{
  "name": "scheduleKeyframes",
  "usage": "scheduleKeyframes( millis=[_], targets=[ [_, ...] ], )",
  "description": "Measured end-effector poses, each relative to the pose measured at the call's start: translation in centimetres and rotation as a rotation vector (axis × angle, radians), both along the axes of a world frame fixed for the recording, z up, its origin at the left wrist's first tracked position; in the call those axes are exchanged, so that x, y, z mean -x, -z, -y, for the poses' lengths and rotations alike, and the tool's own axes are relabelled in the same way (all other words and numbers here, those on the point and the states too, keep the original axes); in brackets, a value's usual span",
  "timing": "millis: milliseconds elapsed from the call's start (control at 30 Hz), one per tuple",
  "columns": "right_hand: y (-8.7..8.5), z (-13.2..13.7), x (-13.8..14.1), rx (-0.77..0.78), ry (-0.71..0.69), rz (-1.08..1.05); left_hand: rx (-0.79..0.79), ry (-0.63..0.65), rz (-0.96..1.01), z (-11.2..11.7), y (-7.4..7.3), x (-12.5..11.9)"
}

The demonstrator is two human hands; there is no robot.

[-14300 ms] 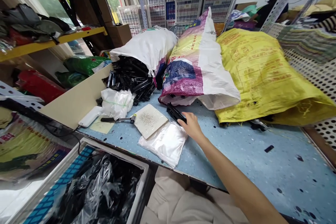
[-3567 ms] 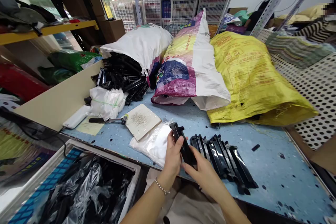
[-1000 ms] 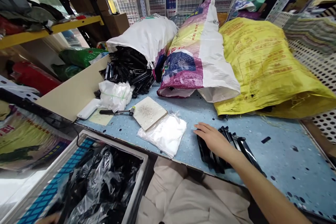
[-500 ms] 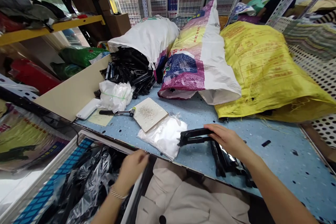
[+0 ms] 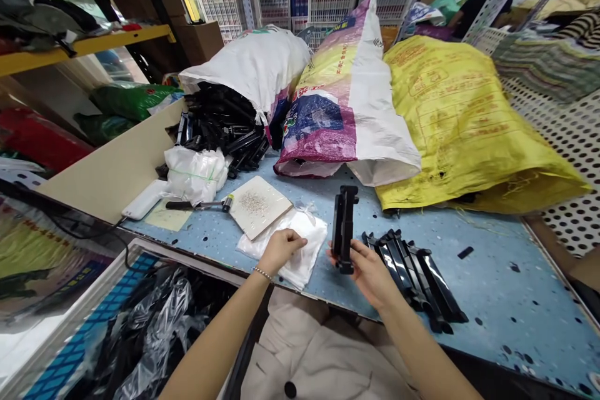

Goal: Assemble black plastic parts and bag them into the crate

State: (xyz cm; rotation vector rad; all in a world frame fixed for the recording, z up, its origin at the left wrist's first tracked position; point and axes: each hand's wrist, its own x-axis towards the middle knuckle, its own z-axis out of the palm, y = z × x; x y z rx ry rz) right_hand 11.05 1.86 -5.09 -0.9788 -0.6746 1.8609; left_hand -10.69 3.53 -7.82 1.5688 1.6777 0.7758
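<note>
- Blue table (image 5: 497, 300), across the middle and right: its near edge is partly covered by forearms, its lower-right end cut off.
- Yellow sack (image 5: 469, 125), upper right: its mouth gapes, but the contents are too dark to make out.
- Bin (image 5: 91, 325), lower left, cut off by the frame: clear plastic film hides most of the dark contents.
- Row of black parts (image 5: 418, 281), right of centre: they lean together, so a bump from the right forearm could fan them out.
- White plastic bags (image 5: 307, 256), centre: slick and loosely stacked; a dragging hand might shift them and the tile (image 5: 270, 215) overlapping them.
- Right hand (image 5: 370, 272), right of centre: fingers clamped on the lower end of a black plastic part (image 5: 344, 219), held upright. Gripped so low, it could tip if the hold slackens; the far fingers are mostly hidden.
- Left hand (image 5: 281, 251), centre, above the bags: fingers curled; I cannot tell whether the tips meet or pinch anything.
- Tiny bits (image 5: 253, 202) on the tile: loose-looking, so a knock could scatter them; too small to identify.
</note>
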Motion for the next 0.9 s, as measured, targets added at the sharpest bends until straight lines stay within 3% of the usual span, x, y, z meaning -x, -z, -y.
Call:
scheduleKeyframes(
  millis=[200,333,433,533,667,733,833,900],
  targets=[
    [0.9,-2.1,4.7,0.073,0.077,-0.203,-0.08,-0.011,0.027,0.6,-0.6,-0.5],
    [1.2,-0.7,3.8,0.078,0.13,-0.156,-0.217,0.062,-0.16,1.4,-1.9,0.3],
    [1.4,2.0,0.7,0.219,-0.068,-0.21,-0.304,0.154,-0.303,1.4,-2.3,1.0],
    [2.4,4.5,-1.4,0.42,-0.315,-0.341,-0.328,0.17,-0.259,1.3,-2.4,1.4],
    [4.2,4.7,-0.6,0.533,-0.472,-0.519,-0.329,0.26,-0.192,2.5,-3.2,0.8],
    [4.5,3.7,0.7,0.471,-0.448,-0.473,-0.325,0.368,-0.151,3.9,-3.9,-0.1],
    [3.7,2.3,2.3,0.242,-0.284,-0.201,-0.296,0.531,-0.089,6.2,-5.0,-2.0],
    [2.7,2.2,3.0,0.1,-0.194,-0.032,-0.263,0.551,-0.079,7.5,-5.8,-3.1]
  ],
)
